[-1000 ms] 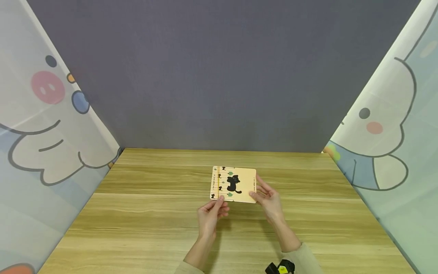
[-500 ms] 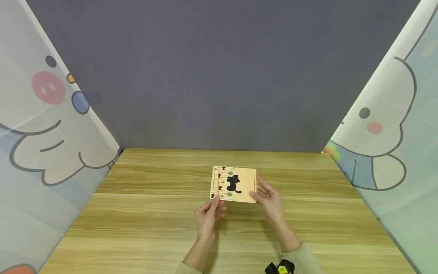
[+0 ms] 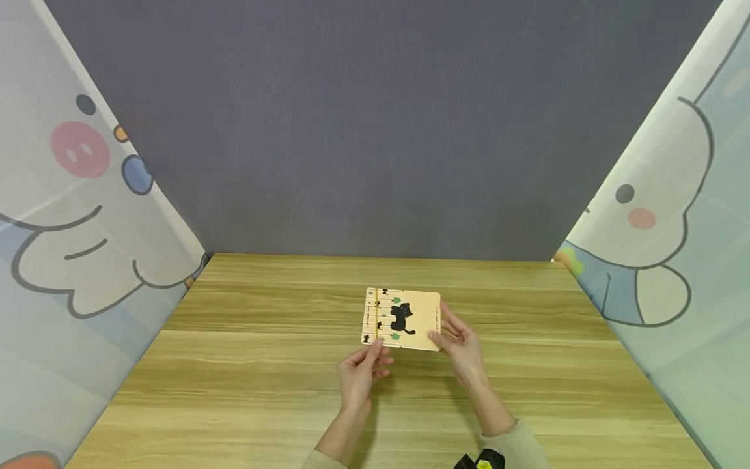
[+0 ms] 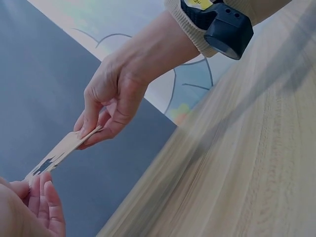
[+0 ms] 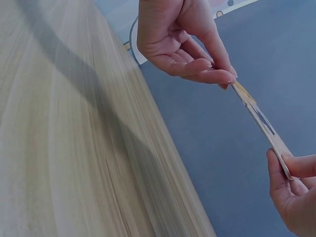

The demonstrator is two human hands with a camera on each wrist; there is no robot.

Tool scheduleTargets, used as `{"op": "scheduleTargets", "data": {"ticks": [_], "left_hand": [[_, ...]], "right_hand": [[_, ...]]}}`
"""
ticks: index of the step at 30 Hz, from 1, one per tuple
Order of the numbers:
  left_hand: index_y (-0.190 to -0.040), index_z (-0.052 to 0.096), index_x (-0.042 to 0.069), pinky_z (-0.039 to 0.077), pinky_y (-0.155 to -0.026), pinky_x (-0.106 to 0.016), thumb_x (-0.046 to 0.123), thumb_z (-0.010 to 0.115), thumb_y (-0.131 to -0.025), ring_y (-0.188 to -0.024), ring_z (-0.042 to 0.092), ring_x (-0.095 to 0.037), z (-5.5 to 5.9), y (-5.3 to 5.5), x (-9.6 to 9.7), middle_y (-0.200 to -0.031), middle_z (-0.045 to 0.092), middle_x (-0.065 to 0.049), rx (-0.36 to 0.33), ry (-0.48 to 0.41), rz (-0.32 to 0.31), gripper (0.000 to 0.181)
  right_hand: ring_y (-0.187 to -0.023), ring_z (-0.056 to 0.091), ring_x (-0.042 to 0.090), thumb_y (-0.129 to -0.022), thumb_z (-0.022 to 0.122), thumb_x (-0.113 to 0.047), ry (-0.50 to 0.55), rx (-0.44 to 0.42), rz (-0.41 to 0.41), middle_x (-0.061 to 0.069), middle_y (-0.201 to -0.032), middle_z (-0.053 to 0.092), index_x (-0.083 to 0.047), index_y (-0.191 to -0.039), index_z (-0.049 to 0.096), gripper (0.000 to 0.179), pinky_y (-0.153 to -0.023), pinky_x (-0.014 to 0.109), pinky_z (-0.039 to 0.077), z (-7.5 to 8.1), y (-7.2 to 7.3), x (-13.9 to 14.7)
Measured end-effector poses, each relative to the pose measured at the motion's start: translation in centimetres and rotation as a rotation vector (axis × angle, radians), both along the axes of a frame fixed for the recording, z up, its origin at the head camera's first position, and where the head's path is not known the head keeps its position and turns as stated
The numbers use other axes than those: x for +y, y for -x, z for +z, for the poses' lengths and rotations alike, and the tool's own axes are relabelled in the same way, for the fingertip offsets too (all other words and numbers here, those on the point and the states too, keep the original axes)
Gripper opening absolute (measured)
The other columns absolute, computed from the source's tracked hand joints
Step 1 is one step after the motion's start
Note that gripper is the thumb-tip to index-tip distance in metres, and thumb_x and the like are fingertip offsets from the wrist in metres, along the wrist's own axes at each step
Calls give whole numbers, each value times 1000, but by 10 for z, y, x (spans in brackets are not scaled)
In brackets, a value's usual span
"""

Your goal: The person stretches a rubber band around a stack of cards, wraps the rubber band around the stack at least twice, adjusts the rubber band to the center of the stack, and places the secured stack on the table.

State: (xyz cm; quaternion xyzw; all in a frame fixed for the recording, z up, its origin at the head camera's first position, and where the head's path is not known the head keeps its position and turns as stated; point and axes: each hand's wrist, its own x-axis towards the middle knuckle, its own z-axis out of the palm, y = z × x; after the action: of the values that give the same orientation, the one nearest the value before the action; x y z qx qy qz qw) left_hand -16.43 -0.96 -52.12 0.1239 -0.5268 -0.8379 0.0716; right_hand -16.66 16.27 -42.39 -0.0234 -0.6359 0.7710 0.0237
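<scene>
Left hand (image 3: 356,378) pinches the near edge of a booklet (image 3: 423,314), thumb on the upper face at the foot of a yellow strip (image 3: 376,311), other fingers bent beneath. Right hand (image 3: 467,357) pinches the opposite end: thumb on the face by the near corner, fingers behind the end. Booklet sits between the two hands, off the table; both wrist views show it tilted, several layers thick at the edge. Face cream-coloured, a black cat (image 3: 402,318) in the middle, small dark figures and green leaf shapes toward the left end. Lettering at both ends, too small to read

Beyond the hands: pale sleeves (image 3: 518,448) at both forearms, a black device (image 4: 229,32) with a yellow patch on the right wrist. Below, a wood-grained table (image 3: 246,371), arm shadows across it. Behind, a dark grey panel (image 3: 375,130) meeting the table's far edge. Either side, a left curtain (image 3: 117,260) with a pink-snouted animal and a right curtain (image 3: 662,156) with a pink-cheeked one
</scene>
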Motion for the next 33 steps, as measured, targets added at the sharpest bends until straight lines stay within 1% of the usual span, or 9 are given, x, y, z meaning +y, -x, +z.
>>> {"op": "scheduleTargets", "data": {"ticks": [7,10,11,14,18,23,25,30,33], "left_hand": [[-94,67,2,53,-52,-27,28,69,-76,-67,65,-20,13,-8,-1,-81,67,-10,-7,-16,-81,32],[-96,67,3,53,-54,-27,29,71,-74,-69,65,-20,17,-8,-1,-82,67,-10,-70,-40,-88,34],[-98,67,4,53,-56,-27,34,72,-71,-71,65,-21,12,-5,-1,-85,67,-10,-124,-41,-83,40],[-98,66,4,54,-56,-28,33,73,-70,-73,65,-22,12,-3,-1,-87,67,-11,-155,-67,-79,41],[-98,66,3,53,-56,-26,32,72,-72,-71,65,-20,23,-9,-1,-85,67,-9,-119,-50,-90,39],[-95,65,-2,52,-54,-23,26,69,-77,-67,64,-16,63,-26,-3,-79,67,-8,-77,-23,-86,34],[-92,66,-2,52,-53,-22,23,68,-79,-65,64,-15,71,-29,-4,-78,67,-8,-60,-29,-81,29],[-88,67,1,52,-53,-22,25,66,-80,-64,64,-13,73,-29,-7,-77,67,-6,-45,-39,-61,25],[-91,66,-2,52,-53,-22,25,66,-80,-65,64,-14,64,-26,-9,-78,67,-7,-24,-38,-52,29]], "right_hand": [[-77,63,15,-76,58,15,-17,7,-3,17,-107,57,-9,-132,40,64,-69,25,52,-2,0,1],[-77,63,15,-76,58,15,-12,5,-4,17,-106,57,-9,-132,40,64,-70,27,52,-1,0,1],[-77,63,15,-76,58,15,-10,2,-4,17,-107,57,-9,-132,40,64,-70,27,52,-1,0,1],[-78,63,15,-75,58,15,-11,-8,-5,17,-107,57,-10,-132,40,65,-71,27,52,0,0,1],[-77,64,15,-74,59,15,-18,-27,-9,20,-109,57,-11,-132,40,66,-70,28,52,0,-1,3],[-76,64,16,-74,61,13,-6,-48,6,19,-106,58,-11,-132,40,66,-67,27,53,1,-1,5],[-76,63,15,-75,60,13,11,-55,18,17,-105,60,-11,-133,39,66,-65,25,53,2,-1,6],[-73,62,13,-77,60,11,30,-54,48,6,-98,63,-12,-134,37,66,-58,18,50,1,-1,6],[-73,61,11,-79,59,9,43,-45,86,2,-93,63,-12,-135,35,65,-59,18,49,1,-1,7]]}}
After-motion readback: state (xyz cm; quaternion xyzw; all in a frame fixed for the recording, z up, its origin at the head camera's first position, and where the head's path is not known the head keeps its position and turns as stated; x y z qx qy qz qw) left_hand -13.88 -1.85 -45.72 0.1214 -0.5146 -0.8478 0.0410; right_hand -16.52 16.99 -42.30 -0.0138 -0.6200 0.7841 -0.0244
